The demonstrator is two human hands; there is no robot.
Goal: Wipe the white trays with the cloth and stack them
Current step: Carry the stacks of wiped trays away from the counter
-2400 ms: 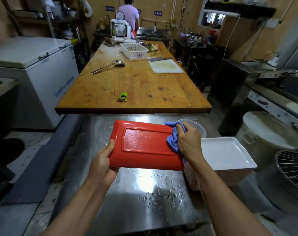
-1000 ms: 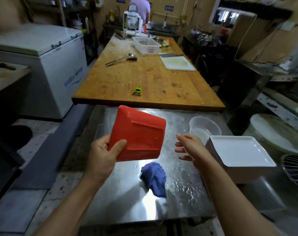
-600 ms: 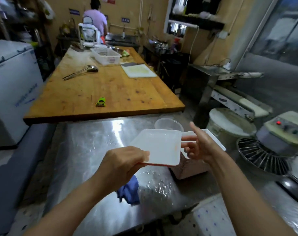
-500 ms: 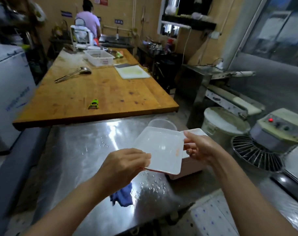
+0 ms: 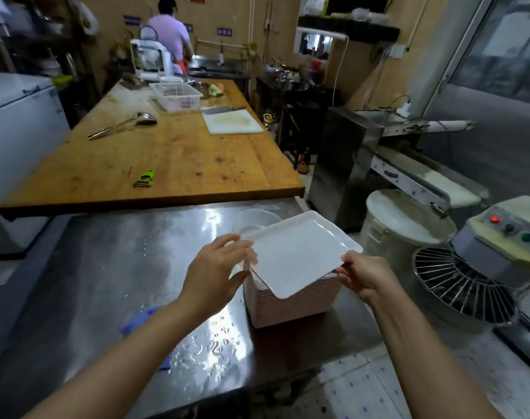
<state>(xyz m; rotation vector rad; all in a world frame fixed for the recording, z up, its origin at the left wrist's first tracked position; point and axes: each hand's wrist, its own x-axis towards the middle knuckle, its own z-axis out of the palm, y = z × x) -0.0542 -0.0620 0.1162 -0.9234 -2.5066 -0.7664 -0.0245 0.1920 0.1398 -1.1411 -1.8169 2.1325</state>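
Observation:
A white tray (image 5: 297, 252) lies askew on top of a tall stack of trays (image 5: 294, 300) at the right side of the steel table (image 5: 106, 267). Its near corner overhangs the stack. My right hand (image 5: 363, 273) pinches the tray's near right edge. My left hand (image 5: 218, 267) is at the tray's left corner with its fingers spread and nearly straight, the fingertips touching the rim. The blue cloth (image 5: 136, 322) lies on the table to the left, partly hidden behind my left forearm.
A clear plastic bowl (image 5: 254, 220) stands just behind the stack. Water drops (image 5: 215, 346) cover the table's near part. A wooden table (image 5: 167, 158) adjoins the far edge. A white lidded bucket (image 5: 408, 225) and a mixer's wire guard (image 5: 463, 285) stand to the right. A person (image 5: 170, 34) works at the back.
The cloth was dropped on the table and the red-backed tray turned white side up. Both hands carried it right onto the stack, and my left hand has loosened its grip.

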